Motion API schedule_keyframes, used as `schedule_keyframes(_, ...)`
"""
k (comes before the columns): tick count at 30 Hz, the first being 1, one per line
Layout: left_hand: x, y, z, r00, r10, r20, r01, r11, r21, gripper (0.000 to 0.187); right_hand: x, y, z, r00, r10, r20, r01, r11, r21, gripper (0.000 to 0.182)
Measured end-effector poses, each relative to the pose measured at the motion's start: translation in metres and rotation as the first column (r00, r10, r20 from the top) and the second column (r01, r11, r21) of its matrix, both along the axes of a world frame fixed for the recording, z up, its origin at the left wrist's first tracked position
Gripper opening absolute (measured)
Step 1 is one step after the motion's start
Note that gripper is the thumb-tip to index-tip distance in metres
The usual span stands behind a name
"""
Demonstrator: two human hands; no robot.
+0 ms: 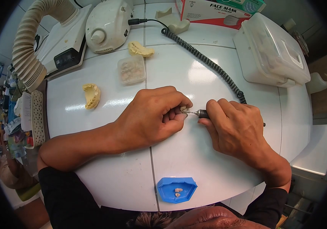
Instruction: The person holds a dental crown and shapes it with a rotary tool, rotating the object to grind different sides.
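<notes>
My left hand [154, 114] is closed, its thumb and fingertips pinching a small pale tooth-like piece [184, 109] that is mostly hidden. Wrapped in the fingers of my right hand [236, 128] is a dental rotary handpiece [203, 113]. Its thin bur [191, 112] points left and meets or nearly meets the piece; contact cannot be made out. Close to the table's front edge sits a blue tray [166, 196] with small pinkish pieces [177, 192] inside. A yellowish dental cast [91, 97] lies left of my left hand.
A coiled black cable [205, 59] runs from near the white motor unit [108, 26] to my right hand. Behind my left hand are a clear box [131, 70] and another cast [140, 49]. A ribbed hose [28, 45] arches at left; a lidded white case [270, 49] stands at right.
</notes>
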State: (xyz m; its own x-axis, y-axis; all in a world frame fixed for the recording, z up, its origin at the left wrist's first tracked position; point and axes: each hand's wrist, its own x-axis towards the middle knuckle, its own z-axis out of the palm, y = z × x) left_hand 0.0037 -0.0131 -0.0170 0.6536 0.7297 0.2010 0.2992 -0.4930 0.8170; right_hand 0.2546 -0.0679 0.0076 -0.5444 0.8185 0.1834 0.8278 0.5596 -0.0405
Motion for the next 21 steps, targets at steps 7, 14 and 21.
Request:
schedule_keyframes(7, -0.0007, 0.0005, -0.0002, 1.000, -0.005, 0.000, 0.005, 1.000, -0.019, 0.022, 0.0001, -0.0002, 0.0004, 1.000, -0.013, -0.005, 0.013, 1.000, -0.002, 0.033)
schedule_keyframes(14, -0.0021, 0.0003, -0.0005, 1.000, -0.002, -0.018, 0.002, 1.000, -0.018, 0.022, 0.0007, -0.0005, -0.0002, 0.999, -0.034, 0.004, 0.034, 0.999, -0.010, 0.033)
schedule_keyframes(21, -0.0010, 0.0005, -0.0005, 1.000, -0.008, -0.005, 0.008, 1.000, 0.000, 0.022, 0.0002, -0.0005, 0.0004, 1.000, -0.018, -0.005, 0.018, 1.000, -0.006, 0.033)
